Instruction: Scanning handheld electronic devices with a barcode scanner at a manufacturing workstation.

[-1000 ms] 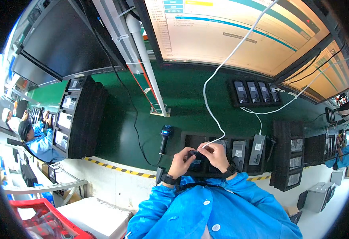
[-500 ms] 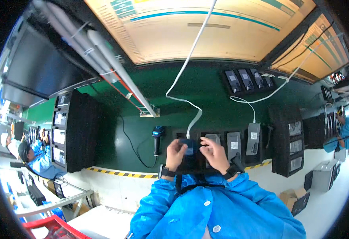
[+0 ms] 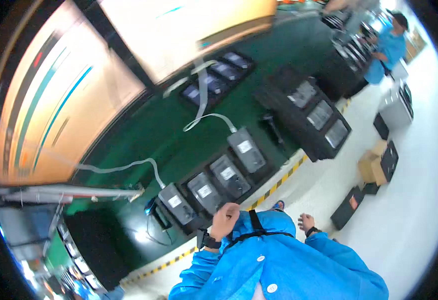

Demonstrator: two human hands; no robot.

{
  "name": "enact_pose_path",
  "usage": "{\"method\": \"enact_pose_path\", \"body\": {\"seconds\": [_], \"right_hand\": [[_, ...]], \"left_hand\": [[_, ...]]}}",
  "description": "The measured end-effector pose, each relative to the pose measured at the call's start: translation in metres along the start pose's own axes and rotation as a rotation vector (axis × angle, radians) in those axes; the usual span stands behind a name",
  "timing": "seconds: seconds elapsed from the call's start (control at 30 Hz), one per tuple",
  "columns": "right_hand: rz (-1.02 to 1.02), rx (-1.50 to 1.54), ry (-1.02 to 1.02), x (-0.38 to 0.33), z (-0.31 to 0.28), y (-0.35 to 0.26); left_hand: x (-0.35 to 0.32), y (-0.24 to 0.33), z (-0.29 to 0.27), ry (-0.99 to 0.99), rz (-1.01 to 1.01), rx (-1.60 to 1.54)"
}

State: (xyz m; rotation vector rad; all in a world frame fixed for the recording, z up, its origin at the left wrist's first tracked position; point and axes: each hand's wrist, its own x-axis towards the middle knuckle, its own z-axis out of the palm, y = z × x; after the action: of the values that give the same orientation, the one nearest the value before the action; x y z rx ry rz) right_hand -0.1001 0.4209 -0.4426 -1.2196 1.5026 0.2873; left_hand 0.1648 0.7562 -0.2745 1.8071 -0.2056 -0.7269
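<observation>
On the green bench (image 3: 144, 135) the grey devices (image 3: 206, 192) now lie untouched: left hand (image 3: 225, 220) has lifted away, fingers curled empty, right hand (image 3: 306, 221) open.

Four grey flat devices (image 3: 213, 186) lie face-up in a dark tray (image 3: 274, 172), in a diagonal row from seven toward one o'clock; white cables (image 3: 129, 166) plug into the two end ones.

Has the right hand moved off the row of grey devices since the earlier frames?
Yes. The right hand has come back off the row of grey devices and now hangs empty beyond the bench's striped edge, above the floor.
</observation>
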Motion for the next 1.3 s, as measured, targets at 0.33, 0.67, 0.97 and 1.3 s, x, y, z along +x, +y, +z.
{"method": "enact_pose_path", "body": {"seconds": [0.33,0.67,0.97,1.3], "right_hand": [[-0.16,-0.124,0.191,0.038,-0.121,0.132],[-0.01,0.415,0.18,0.096,-0.25,0.026],[-0.066,0.41,0.191,0.147,-0.332,-0.004],[0.15,0.684,0.248,0.216,-0.453,-0.149]], "left_hand": [[0.078,0.089,0.214,-0.413,0.055,0.212],[0.136,0.152,0.436,-0.896,0.247,0.278],[0.273,0.227,0.578,-0.955,0.169,0.208],[0.436,0.298,0.651,-0.775,-0.031,-0.055]]}}
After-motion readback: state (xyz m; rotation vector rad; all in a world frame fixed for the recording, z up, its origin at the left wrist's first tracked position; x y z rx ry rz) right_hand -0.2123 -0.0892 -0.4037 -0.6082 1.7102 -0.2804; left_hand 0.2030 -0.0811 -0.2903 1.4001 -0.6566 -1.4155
